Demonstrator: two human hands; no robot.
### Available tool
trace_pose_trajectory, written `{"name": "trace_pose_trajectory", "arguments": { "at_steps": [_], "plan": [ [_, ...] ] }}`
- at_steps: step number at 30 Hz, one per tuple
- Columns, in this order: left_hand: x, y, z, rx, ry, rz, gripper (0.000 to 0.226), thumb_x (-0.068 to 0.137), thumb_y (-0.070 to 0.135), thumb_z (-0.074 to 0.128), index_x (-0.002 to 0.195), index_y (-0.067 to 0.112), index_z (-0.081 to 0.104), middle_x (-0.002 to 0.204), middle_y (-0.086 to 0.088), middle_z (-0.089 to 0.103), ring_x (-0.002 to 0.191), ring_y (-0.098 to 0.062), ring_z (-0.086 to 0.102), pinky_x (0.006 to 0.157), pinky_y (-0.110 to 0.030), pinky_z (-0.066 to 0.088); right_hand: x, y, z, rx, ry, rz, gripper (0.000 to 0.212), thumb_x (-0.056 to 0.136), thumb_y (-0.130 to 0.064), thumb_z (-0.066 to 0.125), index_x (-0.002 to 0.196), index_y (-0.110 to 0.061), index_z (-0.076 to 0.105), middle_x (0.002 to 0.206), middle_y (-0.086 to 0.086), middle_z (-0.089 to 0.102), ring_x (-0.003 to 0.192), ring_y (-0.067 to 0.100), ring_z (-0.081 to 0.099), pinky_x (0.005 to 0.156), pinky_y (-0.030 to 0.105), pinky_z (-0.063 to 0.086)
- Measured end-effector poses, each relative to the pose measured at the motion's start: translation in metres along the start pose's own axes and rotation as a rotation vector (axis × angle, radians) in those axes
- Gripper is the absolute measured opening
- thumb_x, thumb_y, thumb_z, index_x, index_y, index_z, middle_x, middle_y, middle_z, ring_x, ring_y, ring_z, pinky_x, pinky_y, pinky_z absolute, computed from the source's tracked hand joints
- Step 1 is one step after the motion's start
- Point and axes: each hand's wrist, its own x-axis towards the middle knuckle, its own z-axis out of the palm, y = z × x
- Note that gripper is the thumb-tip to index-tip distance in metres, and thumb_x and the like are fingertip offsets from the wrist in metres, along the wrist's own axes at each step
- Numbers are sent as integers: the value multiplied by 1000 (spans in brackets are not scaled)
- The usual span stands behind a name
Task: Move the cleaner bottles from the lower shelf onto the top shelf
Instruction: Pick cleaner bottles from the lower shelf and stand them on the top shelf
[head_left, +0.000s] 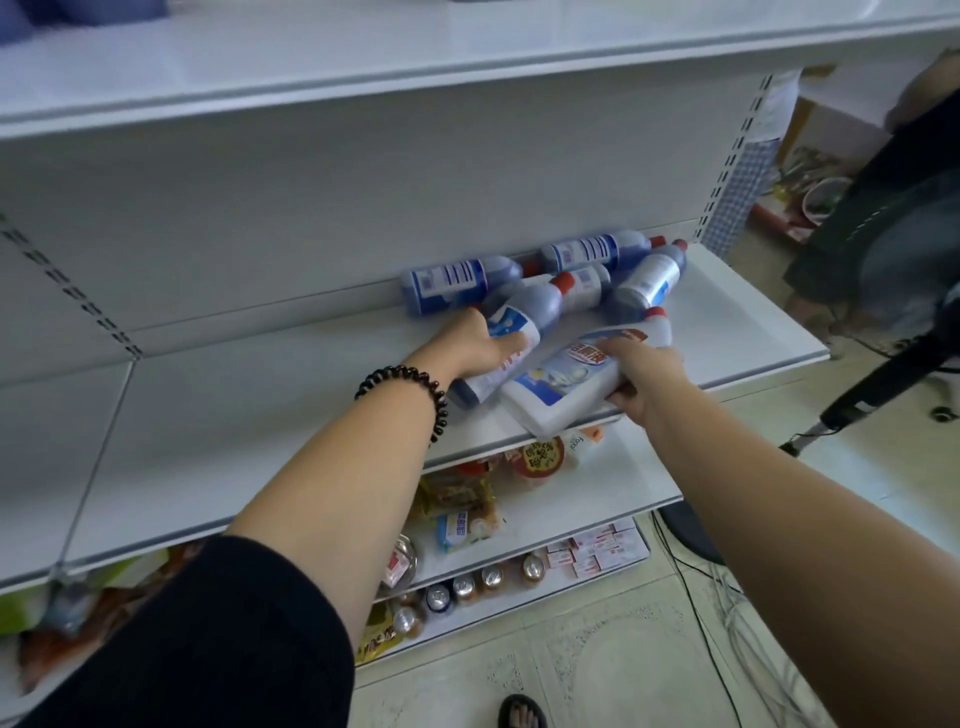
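Cleaner bottles (597, 252) lie tumbled on their sides at the right end of the lower shelf (260, 415), most of them back against the rear panel. The left hand (475, 345) has its fingers wrapped over a blue bottle (535, 312), and the right hand (647, 376) is clasped round a white bottle (561, 384) whose base juts past the shelf's front edge. Both held bottles point the same way, red caps away towards the back right, bases towards the person. The top shelf (363, 57) sits straight above with its lip overhanging, so I reckon each bottle has to come out towards the person first, then up and over
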Motion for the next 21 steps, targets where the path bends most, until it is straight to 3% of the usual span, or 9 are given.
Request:
{"name": "trace_pose_trajectory", "arguments": {
  "at_steps": [6,9,13,16,19,21],
  "plan": [
    [-43,-18,-19,-346,-7,-17,62,81,53,73,128,21,49,111,-2,68,94,-21,68,90,-41,56,-48,18,1,60,-113,-176,30,86,-26,77,104,-9,61,101,13,74,86,29,73,87,49,59],
    [-70,-18,-28,-504,19,40,59,76,45,81,122,22,53,109,-4,72,91,-20,71,87,-41,59,-85,26,6,-28,-203,-273,32,91,-42,69,109,-16,63,98,8,76,87,28,75,87,52,59],
    [-113,-15,-39,-565,-29,94,63,55,51,86,107,20,67,95,-5,78,86,-24,76,85,-48,61,-137,39,12,46,-206,-381,35,94,-47,63,114,-19,63,97,5,77,87,26,75,84,50,60],
    [-152,-8,-46,-618,-60,147,34,83,48,72,97,18,69,90,-8,78,87,-27,75,89,-47,59,-175,47,7,98,-84,-451,29,92,-51,62,98,-23,66,91,2,76,85,24,74,84,46,60],
    [-191,0,-57,-700,-126,175,41,95,51,54,95,14,70,90,-10,78,82,-27,74,82,-39,58,-209,47,-4,102,-29,-540,44,70,-62,70,93,-24,67,89,1,77,83,22,75,85,47,60],
    [-212,4,-64,-777,-166,234,38,97,47,58,103,10,67,96,-14,77,78,-25,73,75,-37,59,-234,44,-12,97,-31,-603,41,73,-58,75,95,-26,63,91,-1,76,83,19,75,82,43,61]
  ]
}}
